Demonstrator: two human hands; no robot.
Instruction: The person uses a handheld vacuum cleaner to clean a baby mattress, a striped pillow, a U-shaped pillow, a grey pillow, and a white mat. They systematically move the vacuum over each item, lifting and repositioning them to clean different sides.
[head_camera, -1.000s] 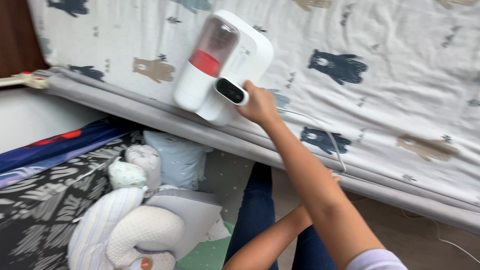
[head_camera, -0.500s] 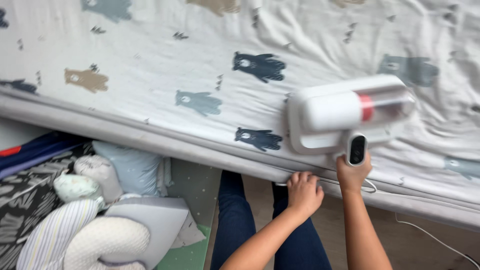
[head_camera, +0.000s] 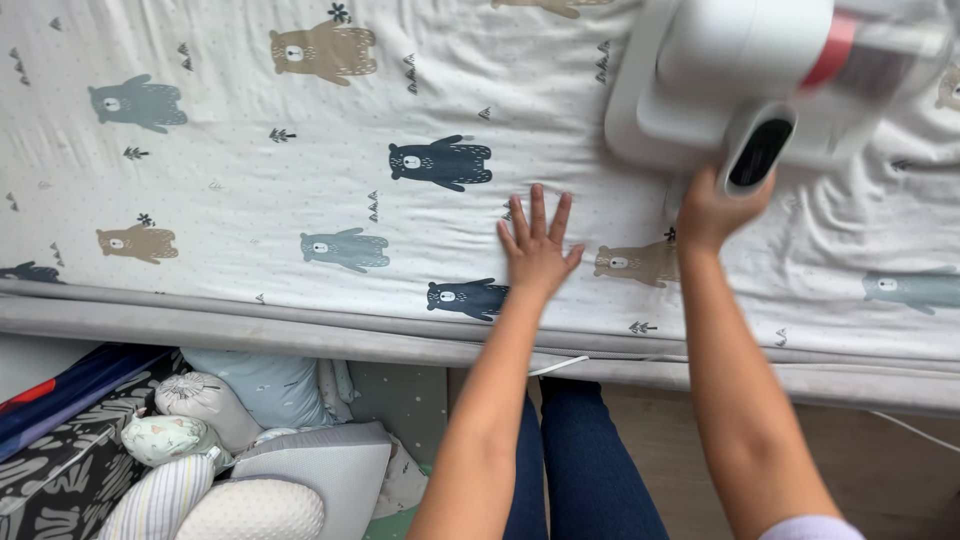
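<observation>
A white handheld mattress vacuum (head_camera: 760, 70) with a red band and a clear dust cup sits on the bed sheet at the upper right. My right hand (head_camera: 712, 212) grips its handle from below. My left hand (head_camera: 538, 245) lies flat on the white bear-print sheet (head_camera: 300, 150), fingers spread, to the left of the vacuum and a little nearer to me. A dark bear print lies just below its wrist.
The grey mattress edge (head_camera: 300, 330) runs across the view. Below it at the left lie several pillows and cushions (head_camera: 220, 460) on a patterned mat. A white cord (head_camera: 560, 365) hangs by my dark-trousered legs (head_camera: 580, 460), over a wooden floor (head_camera: 900, 470).
The vacuum has gone from the bed's left edge to the right and further onto the sheet. My left hand left the mattress edge and now lies flat on the sheet.
</observation>
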